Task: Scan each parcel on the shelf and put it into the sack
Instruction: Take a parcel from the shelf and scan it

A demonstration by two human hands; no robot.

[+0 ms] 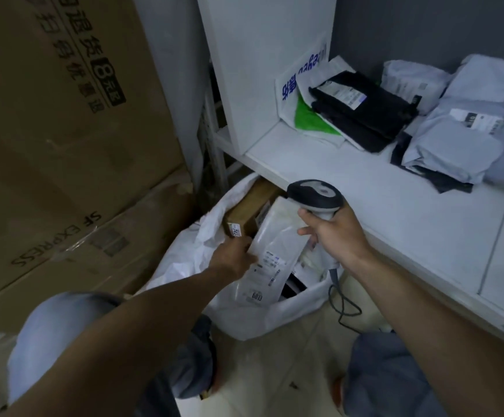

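Note:
A white woven sack (253, 320) stands open on the floor below the white shelf (395, 212). My left hand (232, 257) grips the left edge of a white labelled parcel (274, 251) lying in the sack's mouth. A brown cardboard box (247, 209) sits deeper in the sack. My right hand (335, 233) holds a grey handheld scanner (315, 194) just above the parcel. On the shelf lie a black parcel (362, 112), a white and green bag (301, 94) and several grey mailers (461, 136).
Large cardboard cartons (64, 130) are stacked at the left, close to the sack. The scanner's cable (344, 305) hangs down to the tiled floor (289, 374). My knees show at the bottom of the view.

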